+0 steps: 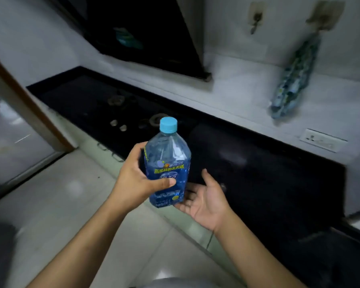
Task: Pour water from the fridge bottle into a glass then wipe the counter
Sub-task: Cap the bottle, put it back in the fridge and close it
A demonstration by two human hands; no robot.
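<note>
My left hand (133,179) grips the capped bottle (167,163) upright before the worktop's (268,173) front edge; my right hand (206,200), fingers wide, cups its base.

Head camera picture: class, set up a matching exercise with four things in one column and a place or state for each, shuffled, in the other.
Things
1. bottle
2. cap
3. right hand
4. patterned cloth

Places or states
A. hangs from a wall hook
B. open, palm up, under the bottle's base
C. gripped upright by the left hand
D. light blue, on the bottle

Pairs: 1-C, 2-D, 3-B, 4-A
</note>
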